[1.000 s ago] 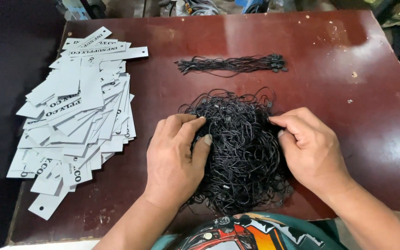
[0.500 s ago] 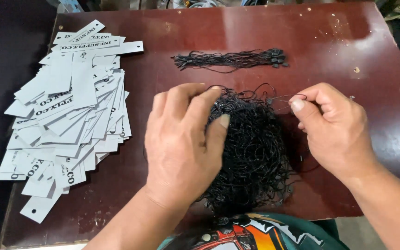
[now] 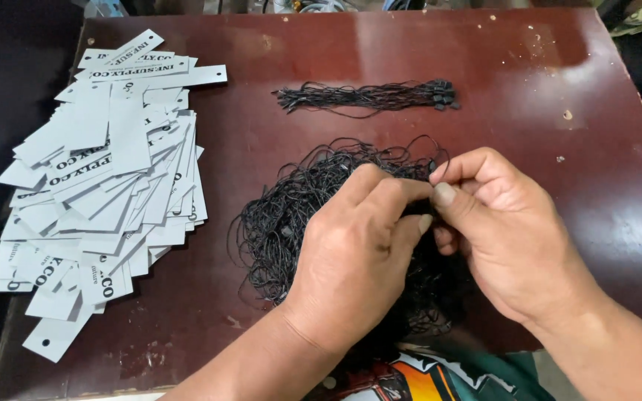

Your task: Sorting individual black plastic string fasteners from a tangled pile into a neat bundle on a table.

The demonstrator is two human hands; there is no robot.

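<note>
both hands' fingers (image 3: 417, 194) pinched on black strings (image 3: 299, 208) over the table (image 3: 559, 67)

Two bare hands, left hand (image 3: 354, 260) and right hand (image 3: 510, 234), at six o'clock. One loose tangled heap of thin black cords (image 3: 299, 208) at centre. One straightened bundle of black cords (image 3: 365, 96) at twelve o'clock. One sprawling pile of white rectangular paper tags (image 3: 105, 193), too many to count, at nine o'clock. One dark red wooden table (image 3: 596, 134).
</note>
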